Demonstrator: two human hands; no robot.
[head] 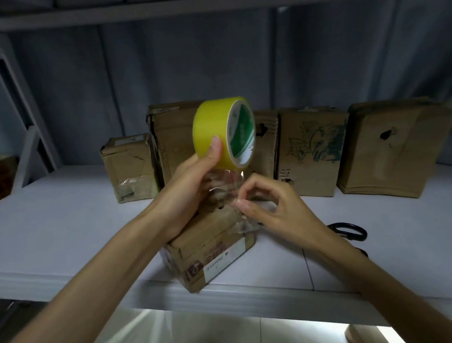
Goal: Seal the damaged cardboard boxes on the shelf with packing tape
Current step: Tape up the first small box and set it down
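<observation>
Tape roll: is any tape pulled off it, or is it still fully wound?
Pulled off. A clear strip runs from the tape roll, held by the left hand, down to the right hand, which pinches its end.

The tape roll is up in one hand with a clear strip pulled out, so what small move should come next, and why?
Probably lay the strip down on the front box and press it flat: the left hand holds the roll above that box, and the right hand pinches the strip's loose end.

1. Your head camera looks forward and slightly down onto the shelf [60, 227], wide-angle.
2. It sits close: your forearms reach in from the bottom edge.
</observation>
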